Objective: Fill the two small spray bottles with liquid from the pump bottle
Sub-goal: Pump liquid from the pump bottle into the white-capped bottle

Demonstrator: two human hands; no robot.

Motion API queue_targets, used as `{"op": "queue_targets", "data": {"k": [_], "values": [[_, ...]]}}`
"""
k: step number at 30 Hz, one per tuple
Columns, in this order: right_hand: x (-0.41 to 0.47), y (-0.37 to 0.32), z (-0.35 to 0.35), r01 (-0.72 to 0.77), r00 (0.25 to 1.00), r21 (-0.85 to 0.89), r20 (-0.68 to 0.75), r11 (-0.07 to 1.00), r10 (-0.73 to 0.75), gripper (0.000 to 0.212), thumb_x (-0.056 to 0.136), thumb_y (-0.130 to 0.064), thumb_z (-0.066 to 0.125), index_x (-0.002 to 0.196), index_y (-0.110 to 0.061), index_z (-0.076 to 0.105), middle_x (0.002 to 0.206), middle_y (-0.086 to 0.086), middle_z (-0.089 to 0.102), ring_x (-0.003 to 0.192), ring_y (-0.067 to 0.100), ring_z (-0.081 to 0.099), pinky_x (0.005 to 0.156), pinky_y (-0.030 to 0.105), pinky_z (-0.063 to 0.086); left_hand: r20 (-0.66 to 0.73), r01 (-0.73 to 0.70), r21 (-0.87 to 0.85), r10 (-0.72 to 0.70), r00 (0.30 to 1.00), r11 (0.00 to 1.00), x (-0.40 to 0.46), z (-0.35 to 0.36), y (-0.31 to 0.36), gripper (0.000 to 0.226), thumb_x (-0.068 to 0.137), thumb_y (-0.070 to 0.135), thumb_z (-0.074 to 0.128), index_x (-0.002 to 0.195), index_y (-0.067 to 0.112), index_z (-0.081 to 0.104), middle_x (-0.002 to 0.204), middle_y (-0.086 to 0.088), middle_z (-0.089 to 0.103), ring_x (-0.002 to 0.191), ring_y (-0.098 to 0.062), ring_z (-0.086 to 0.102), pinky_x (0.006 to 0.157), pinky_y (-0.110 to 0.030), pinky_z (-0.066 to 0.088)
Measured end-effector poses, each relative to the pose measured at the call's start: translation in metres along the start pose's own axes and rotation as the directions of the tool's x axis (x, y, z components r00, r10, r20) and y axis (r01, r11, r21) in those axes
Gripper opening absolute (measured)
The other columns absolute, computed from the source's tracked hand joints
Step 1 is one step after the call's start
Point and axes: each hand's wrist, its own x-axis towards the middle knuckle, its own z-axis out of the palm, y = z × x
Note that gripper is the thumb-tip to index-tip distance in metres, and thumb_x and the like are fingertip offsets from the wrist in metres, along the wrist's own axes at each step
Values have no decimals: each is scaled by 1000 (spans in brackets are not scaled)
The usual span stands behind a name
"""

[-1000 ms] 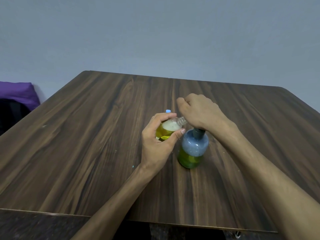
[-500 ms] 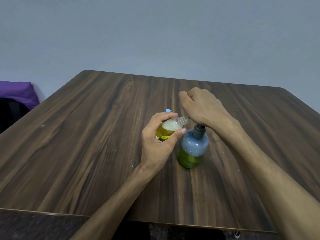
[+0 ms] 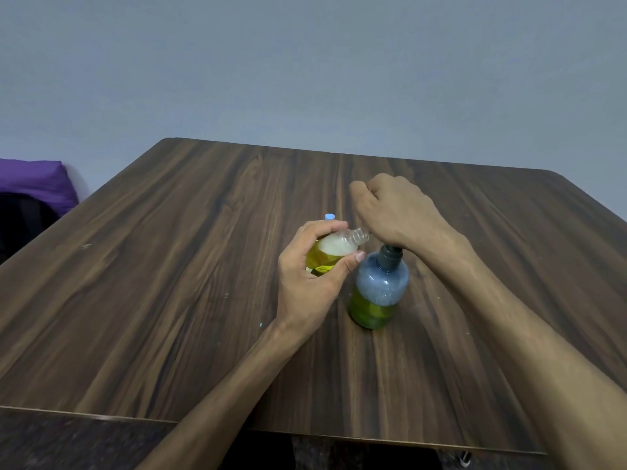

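Observation:
My left hand (image 3: 310, 283) grips a small clear spray bottle (image 3: 334, 251), uncapped and tilted so its threaded neck points right toward the pump. It holds yellow liquid with white foam on top. The blue pump bottle (image 3: 380, 293) stands upright on the table with green liquid low inside and a dark collar at its neck. My right hand (image 3: 397, 212) sits over the pump head with curled fingers; the pump head is hidden beneath it. A small blue cap tip (image 3: 329, 217) peeks out behind my left fingers; what it belongs to is hidden.
The dark wooden table (image 3: 169, 283) reaches to a grey wall. Beyond its left edge lie a purple cloth (image 3: 34, 181) and something black.
My right hand has risen and the pump neck has come up from its pressed-down position. The left hand and the small bottle have stayed in place.

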Motion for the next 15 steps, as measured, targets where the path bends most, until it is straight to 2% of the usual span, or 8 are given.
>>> {"op": "queue_targets", "data": {"k": [3, 7, 11, 15], "values": [[2, 0, -2, 7, 999, 17, -45, 1000, -6, 47, 103, -30, 38, 59, -14, 36, 58, 0, 44, 54, 19, 39, 54, 34, 25, -13, 7, -3, -7, 1000, 1000, 0, 0, 1, 38, 84, 11, 89, 118, 17, 71, 115, -6, 74, 109, -21, 71, 94, -26, 55], [-1, 3, 7, -29, 999, -5, 23, 1000, 30, 46, 104, -31, 37, 61, -16, 35, 61, -1, 43, 56, 18, 37, 54, 35, 23, 5, 1, -1, -1, 1000, 1000, 0, 1, -1, 38, 85, 11, 88, 118, 12, 71, 116, -9, 73, 109, -26, 72, 93, -31, 58], [3, 1, -1, 17, 999, 20, -37, 1000, -16, 47, 104, -31, 38, 59, -14, 35, 56, -1, 42, 53, 18, 37, 54, 33, 24, 1, 1, 0, -1, 1000, 1000, 0, 0, 0, 38, 85, 11, 89, 118, 13, 71, 115, -8, 73, 108, -22, 71, 92, -28, 57], [3, 3, 5, -8, 1000, -11, 30, 1000, 8, 46, 104, -32, 36, 61, -16, 37, 60, -2, 44, 55, 17, 37, 54, 34, 24, 11, 9, 5, -9, 1000, 1000, 0, 0, -1, 38, 85, 11, 88, 119, 9, 72, 115, -10, 74, 108, -24, 72, 91, -33, 59]]}}
